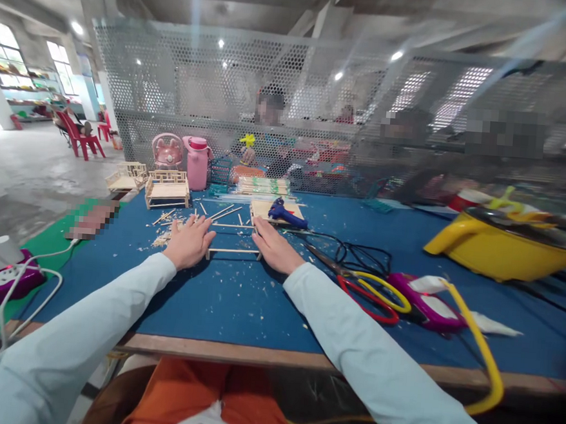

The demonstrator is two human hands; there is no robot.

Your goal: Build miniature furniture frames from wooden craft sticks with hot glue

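Wooden frame (pixel 234 251) on blue tabletop (pixel 183 311)
Left hand (pixel 188 241) and right hand (pixel 277 246) lie open at its ends; packet (pixel 264 185) print is blurred.

No lettering can be read, though green marks (pixel 279 186) on the wrapped sticks (pixel 255 189) may be blurred print.

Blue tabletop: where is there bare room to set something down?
Nearly bare: the tabletop between the sleeves, to its front edge. A smaller gap separates the purple socket block from the yellow pot. Crowded: beyond the hands, with sticks and glue gun, and around the scissors.
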